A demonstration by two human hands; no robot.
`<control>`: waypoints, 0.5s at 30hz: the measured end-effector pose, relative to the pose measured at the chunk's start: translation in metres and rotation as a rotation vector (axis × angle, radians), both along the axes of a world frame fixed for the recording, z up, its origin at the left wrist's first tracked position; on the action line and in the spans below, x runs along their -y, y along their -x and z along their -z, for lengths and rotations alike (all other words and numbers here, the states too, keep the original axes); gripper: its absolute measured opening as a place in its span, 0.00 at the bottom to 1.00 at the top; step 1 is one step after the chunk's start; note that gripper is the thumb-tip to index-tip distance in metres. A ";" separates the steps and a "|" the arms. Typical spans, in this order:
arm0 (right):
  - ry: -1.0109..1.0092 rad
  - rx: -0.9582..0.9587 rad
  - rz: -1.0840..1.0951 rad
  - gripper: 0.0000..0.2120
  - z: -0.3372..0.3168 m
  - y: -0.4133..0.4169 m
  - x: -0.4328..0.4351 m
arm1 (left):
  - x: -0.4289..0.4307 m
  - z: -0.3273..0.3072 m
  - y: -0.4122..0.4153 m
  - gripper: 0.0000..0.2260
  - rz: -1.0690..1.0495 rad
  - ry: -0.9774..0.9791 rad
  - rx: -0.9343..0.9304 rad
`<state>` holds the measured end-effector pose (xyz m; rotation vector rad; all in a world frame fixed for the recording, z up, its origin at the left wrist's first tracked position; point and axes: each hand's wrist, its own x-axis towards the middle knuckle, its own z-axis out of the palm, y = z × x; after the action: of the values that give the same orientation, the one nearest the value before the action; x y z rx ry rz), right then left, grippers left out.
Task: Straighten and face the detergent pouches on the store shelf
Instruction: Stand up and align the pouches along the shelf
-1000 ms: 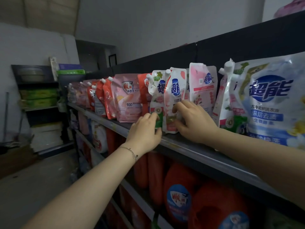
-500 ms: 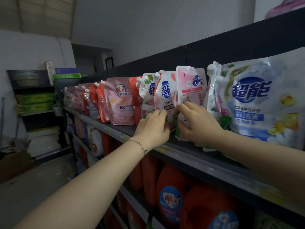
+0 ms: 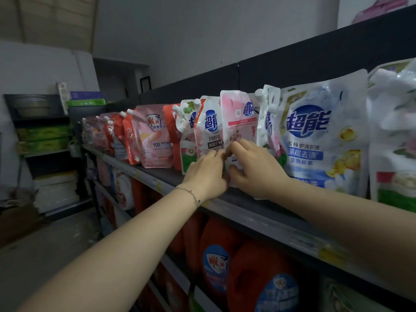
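Observation:
A row of detergent pouches stands on the top shelf (image 3: 243, 206). My right hand (image 3: 254, 167) pinches the lower edge of a pale pink pouch (image 3: 239, 122) that stands upright in the middle of the row. My left hand (image 3: 207, 174) rests against the bottom of the white and pink pouch (image 3: 209, 129) just left of it, fingers touching the pink pouch's edge. A white pouch with a green base (image 3: 186, 136) stands further left. A large white and blue pouch (image 3: 319, 136) stands to the right.
More pink and red pouches (image 3: 153, 136) run along the shelf to the left. Red detergent jugs (image 3: 216, 262) fill the shelf below. A dark rack with green packs (image 3: 42, 138) stands at the far left, with open floor in front of it.
Both hands have shifted right from the white and pink pouch to the pale pink pouch. That pouch now stands forward and more upright, and the camera has moved closer.

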<state>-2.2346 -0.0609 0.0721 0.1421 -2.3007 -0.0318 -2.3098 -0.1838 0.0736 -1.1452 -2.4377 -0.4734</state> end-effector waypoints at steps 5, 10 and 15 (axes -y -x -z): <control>0.021 0.004 0.004 0.10 0.001 -0.004 -0.005 | -0.005 -0.002 -0.006 0.21 -0.004 -0.007 0.012; 0.035 0.007 0.038 0.11 -0.002 0.002 -0.011 | -0.007 -0.002 -0.003 0.19 -0.026 0.010 -0.011; -0.009 0.025 0.052 0.12 -0.008 0.014 -0.007 | 0.000 0.001 0.008 0.16 -0.047 -0.011 -0.013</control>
<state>-2.2489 -0.0538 0.0801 0.0879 -2.3294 -0.0678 -2.3182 -0.1835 0.0729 -1.0807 -2.4419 -0.4627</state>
